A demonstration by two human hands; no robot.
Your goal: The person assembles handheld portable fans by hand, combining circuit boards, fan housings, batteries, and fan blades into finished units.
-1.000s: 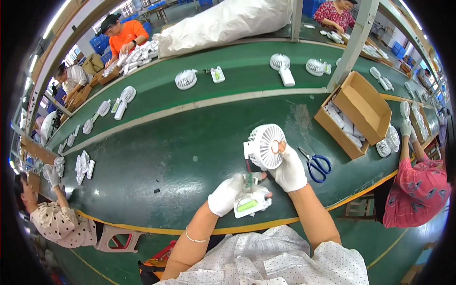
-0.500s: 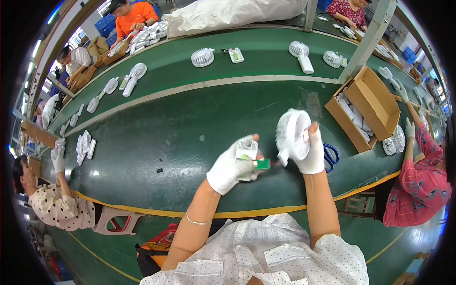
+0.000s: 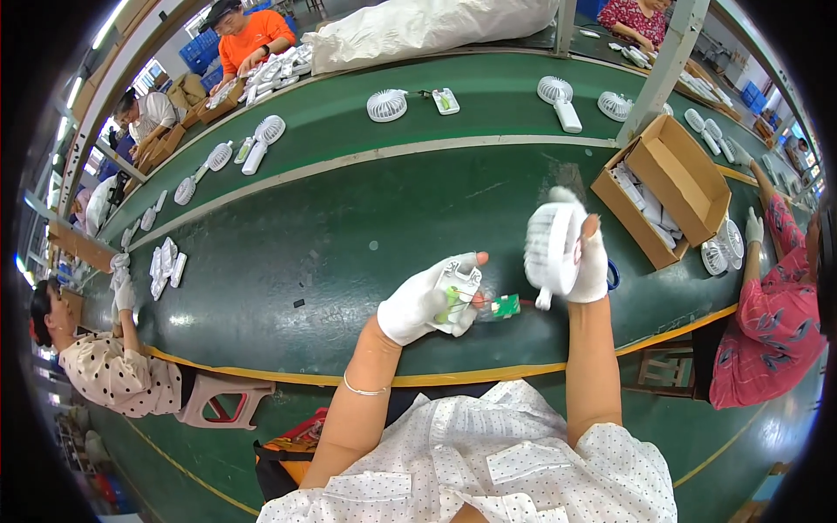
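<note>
My left hand [image 3: 408, 309], in a white glove with bare fingertips, is closed around a white plastic handle shell [image 3: 462, 281]. Its hollow side faces up, and a light green cell shows inside. Thin wires lead from it to a small green circuit board [image 3: 506, 306], which hangs between my hands. A short reddish wire runs from the board toward the white fan head [image 3: 549, 254]. Gripping that fan head from its right side is my gloved right hand [image 3: 592, 272], thumb up. The fan head stands on edge above the table; its far part is blurred, and most right fingers are hidden behind it.
Blue scissor handles [image 3: 614, 276] lie beside my right hand. An open cardboard box [image 3: 643, 222] with white parts stands at the right. Fans, such as one with a handle [image 3: 558, 100], lie along the green belt [image 3: 488, 118]. White parts [image 3: 164, 266] lie left; co-workers sit around.
My right hand has moved a little right with the fan head. My left hand has turned, showing more of the shell's inside. The circuit board has shifted right, as have the fans on the belt.
</note>
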